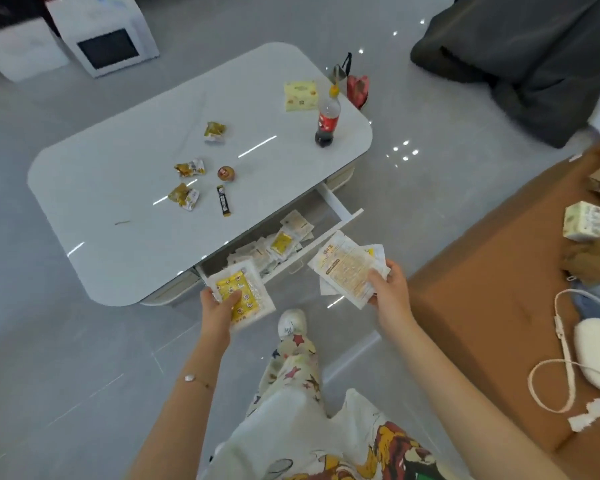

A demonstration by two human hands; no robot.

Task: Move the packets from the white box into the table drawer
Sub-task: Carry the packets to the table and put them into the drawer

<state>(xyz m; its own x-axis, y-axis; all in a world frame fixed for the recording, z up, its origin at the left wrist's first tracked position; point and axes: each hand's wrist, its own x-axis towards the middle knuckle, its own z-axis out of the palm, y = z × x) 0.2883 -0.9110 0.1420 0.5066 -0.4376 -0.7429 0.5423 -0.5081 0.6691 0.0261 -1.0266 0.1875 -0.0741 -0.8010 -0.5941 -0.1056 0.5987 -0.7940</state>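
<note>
My left hand [219, 306] grips a small stack of white packets with a yellow printed face [243, 292], just in front of the left end of the open table drawer [338, 206]. My right hand [388, 289] holds a fan of white packets with yellow text [347, 268], just off the drawer's front panel. Several more packets [278, 245] lie heaped inside the drawer. A white box with a dark window [108, 39] stands on the floor at the far left, beyond the table.
The white table top [118, 188] carries three yellow snack wrappers [187, 168], a dark stick sachet [224, 200], a small round sweet [226, 173], a cola bottle [327, 121] and a pale yellow pack [300, 95]. A brown cardboard surface [499, 306] with a white cable lies at right. My leg and shoe [291, 322] are below the drawer.
</note>
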